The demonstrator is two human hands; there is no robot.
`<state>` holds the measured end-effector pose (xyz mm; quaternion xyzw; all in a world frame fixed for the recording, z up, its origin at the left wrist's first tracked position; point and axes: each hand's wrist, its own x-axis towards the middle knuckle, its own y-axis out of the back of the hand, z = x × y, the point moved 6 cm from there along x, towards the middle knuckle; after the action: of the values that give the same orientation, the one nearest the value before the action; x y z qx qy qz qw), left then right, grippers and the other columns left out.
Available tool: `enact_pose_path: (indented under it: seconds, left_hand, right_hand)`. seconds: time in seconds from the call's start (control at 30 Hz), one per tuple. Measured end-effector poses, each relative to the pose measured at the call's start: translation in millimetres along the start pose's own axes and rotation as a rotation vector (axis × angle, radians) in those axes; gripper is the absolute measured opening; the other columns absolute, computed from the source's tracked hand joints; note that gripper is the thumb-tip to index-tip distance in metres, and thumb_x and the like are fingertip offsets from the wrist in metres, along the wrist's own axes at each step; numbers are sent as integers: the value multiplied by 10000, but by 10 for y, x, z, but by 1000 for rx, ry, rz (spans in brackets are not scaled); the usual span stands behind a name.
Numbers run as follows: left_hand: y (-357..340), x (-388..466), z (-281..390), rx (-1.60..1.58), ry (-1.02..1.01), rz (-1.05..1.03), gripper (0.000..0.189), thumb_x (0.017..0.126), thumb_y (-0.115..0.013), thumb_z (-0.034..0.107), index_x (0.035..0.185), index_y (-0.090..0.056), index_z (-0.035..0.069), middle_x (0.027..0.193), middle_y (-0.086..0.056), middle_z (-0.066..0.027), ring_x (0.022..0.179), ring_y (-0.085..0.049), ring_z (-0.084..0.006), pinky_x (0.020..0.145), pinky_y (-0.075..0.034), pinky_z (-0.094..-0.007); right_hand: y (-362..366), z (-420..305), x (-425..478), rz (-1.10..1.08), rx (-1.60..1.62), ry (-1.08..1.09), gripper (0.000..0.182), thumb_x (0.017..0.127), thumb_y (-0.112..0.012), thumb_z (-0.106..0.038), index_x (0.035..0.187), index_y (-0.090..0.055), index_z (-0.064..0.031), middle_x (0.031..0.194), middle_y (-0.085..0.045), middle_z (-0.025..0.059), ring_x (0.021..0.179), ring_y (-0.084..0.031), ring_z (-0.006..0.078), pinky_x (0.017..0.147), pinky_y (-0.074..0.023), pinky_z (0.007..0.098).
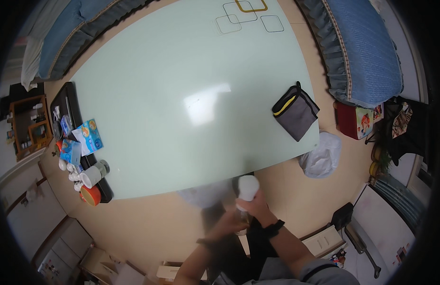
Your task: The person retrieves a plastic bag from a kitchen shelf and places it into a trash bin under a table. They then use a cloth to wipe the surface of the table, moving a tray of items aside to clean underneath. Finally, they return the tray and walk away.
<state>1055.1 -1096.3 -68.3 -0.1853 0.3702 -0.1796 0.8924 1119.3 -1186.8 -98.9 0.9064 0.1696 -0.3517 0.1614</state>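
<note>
In front of my body, below the table's near edge, I hold a container with a rounded white top (248,187) and a clear, glass-like lower part (242,229). My right hand (257,207) grips it just under the white top. Lower down, my left hand (225,223) is wrapped around the clear part and looks blurred. The fingers hide much of the container's middle, so I cannot tell whether its two parts are joined. Dark bands circle both wrists.
A pale glass-topped table (152,117) stands ahead, with a grey cloth pouch (299,114) at its right. A black tray (105,188), tissue packs (92,137), a white-and-clear jar (95,174) and an orange bowl (91,196) line its left end. A white-bagged bin (321,155) stands beyond the right corner.
</note>
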Motion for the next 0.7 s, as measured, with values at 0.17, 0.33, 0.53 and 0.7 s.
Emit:
enact_pose_path:
  seconds: [0.17, 0.33, 0.53, 0.7]
  left_hand:
    - [-163, 197, -644, 537, -155, -57, 693, 600, -724, 256, 1153, -371, 32, 1002, -519, -140, 933, -509, -231, 799, -399, -324]
    - [-222, 345, -873, 395, 96, -91, 781, 583, -733, 281, 1195, -304, 54, 1040, -497, -147, 956, -500, -246, 813, -391, -331]
    - [-190, 426, -1090, 439, -21, -97, 750, 562, -749, 248, 1155, -339, 40, 1029, -501, -141, 949, -504, -258, 808, -398, -336]
    - [-98, 520, -890, 421, 79, -71, 734, 555, -749, 213, 1154, -353, 58, 1019, -512, -133, 938, -515, -245, 788, -413, -336]
  right_hand:
    - [318, -26, -154, 125, 215, -30, 454, 583, -665, -30, 995, -477, -7, 866, -540, 60, 785, -525, 142, 686, -441, 296]
    - [487, 18, -88, 110, 179, 17, 366, 594, -644, -19, 931, -501, -15, 844, -543, 54, 768, -532, 142, 683, -442, 293]
    - [525, 67, -104, 78, 236, -34, 428, 592, -664, -48, 979, -484, -29, 922, -516, 51, 828, -504, 130, 722, -424, 298]
    - [676, -222, -34, -76, 246, 143, 565, 611, -684, -122, 1101, -420, -24, 1116, -442, 87, 1005, -446, 167, 825, -380, 331]
